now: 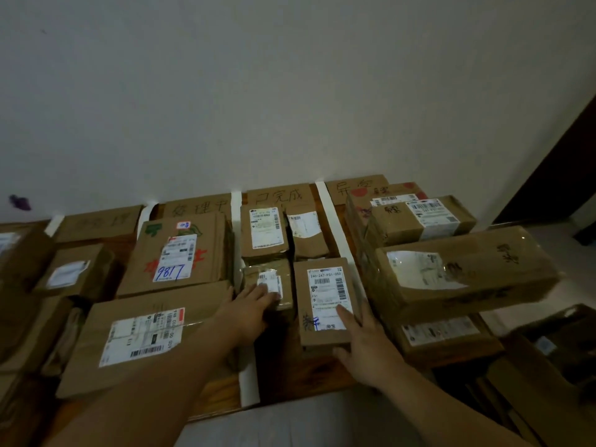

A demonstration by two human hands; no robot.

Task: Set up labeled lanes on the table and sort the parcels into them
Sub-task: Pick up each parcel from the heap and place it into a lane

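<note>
Lettering on leftmost lane card unreadable.

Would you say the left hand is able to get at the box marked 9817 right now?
Probably yes. The box marked 9817 lies just left of the left hand, its top bare; the hand only rests flat on a small parcel, gripping nothing, so the way looks free.

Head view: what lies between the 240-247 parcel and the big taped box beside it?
A white tape strip separates the 240-247 parcel from the big taped box, in the head view.
</note>
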